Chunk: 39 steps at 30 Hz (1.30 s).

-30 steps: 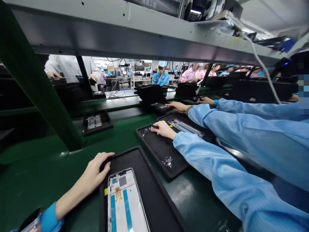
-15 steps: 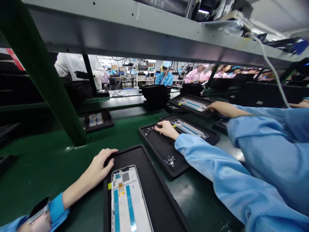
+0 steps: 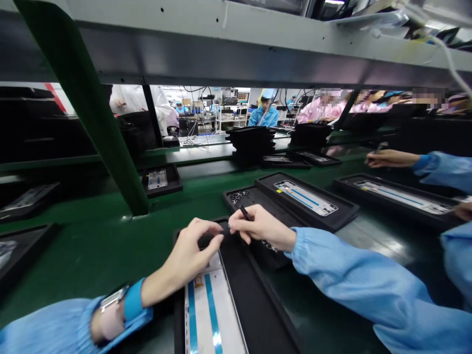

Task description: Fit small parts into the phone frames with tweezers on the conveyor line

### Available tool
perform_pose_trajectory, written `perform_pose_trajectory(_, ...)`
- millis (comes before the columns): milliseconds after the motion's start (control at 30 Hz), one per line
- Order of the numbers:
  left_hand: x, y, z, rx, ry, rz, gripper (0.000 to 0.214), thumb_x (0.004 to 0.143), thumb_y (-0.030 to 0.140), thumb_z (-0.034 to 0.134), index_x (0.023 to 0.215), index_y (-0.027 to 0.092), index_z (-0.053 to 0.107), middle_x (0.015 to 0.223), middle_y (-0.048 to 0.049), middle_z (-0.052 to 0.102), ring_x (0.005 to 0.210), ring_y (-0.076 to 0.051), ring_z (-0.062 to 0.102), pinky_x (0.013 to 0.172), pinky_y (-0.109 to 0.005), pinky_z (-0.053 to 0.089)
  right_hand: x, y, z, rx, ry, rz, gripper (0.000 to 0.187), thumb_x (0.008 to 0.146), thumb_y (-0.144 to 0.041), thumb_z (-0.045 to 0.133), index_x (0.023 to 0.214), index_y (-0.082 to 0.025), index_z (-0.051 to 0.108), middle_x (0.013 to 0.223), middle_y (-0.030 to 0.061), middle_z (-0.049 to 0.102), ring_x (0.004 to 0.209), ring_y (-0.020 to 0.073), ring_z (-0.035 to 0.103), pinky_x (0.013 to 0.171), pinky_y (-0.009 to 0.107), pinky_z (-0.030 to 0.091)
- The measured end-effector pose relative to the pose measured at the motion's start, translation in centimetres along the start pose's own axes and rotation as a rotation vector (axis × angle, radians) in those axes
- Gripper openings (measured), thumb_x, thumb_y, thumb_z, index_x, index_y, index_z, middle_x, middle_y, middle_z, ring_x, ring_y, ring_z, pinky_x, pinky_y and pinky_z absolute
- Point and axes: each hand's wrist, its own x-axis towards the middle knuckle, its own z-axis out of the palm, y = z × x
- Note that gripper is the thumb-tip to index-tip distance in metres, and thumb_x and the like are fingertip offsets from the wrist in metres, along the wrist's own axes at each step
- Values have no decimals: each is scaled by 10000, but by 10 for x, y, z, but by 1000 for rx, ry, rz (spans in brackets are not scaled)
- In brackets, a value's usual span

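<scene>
My left hand (image 3: 195,248) hovers over the top end of a silver phone frame (image 3: 217,314), its thumb and fingers curved and apart, with nothing visible between them. The frame carries blue strips and lies in a black tray (image 3: 254,295). Facing it, my right hand (image 3: 263,227) is closed around a slim dark pen-like tool (image 3: 244,212). At its fingertips there may be a tiny part, too small to make out. Beneath and behind my right hand is another black tray holding small metal parts (image 3: 238,197); my hand hides some of it.
A tray with a second phone frame (image 3: 308,197) overlaps the parts tray. Another person's hand (image 3: 393,158) is at the right, above a further tray (image 3: 405,196). A green post (image 3: 106,132) slants down at the left. Stacked black trays (image 3: 250,140) stand behind, under a grey shelf (image 3: 221,54).
My right hand has come from the parts tray toward the phone frame. My left hand has left the tray's edge and moved over the frame's top. The co-worker's tray has been set down.
</scene>
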Motion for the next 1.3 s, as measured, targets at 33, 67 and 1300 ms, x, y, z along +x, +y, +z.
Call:
perform_pose_trajectory(33,1,3,5,-28,-15,-16,202,784,320,506,833,192,653,793,-35,656,754,-173,595,703,-284,485,-4,-2,8,63,-23,10,339,791,-423,565,752,-94,636,418,-24,513,320,26,272,354,185,153)
perform_pose_trajectory(67,1,3,10,-52,-25,-35,195,795,319,516,844,189,652,802,-31,654,761,-169,595,708,-280,476,-6,-2,15,112,-29,14,328,775,-426,588,747,-101,629,415,-32,502,325,26,277,358,184,160)
perform_pose_trajectory(1300,2,-8,23,-307,-61,-251,268,810,366,547,711,158,685,722,-33,707,654,-157,617,562,-214,434,43,56,-70,-1070,404,157,148,740,-177,535,712,-118,668,708,123,641,710,219,615,657,265,406)
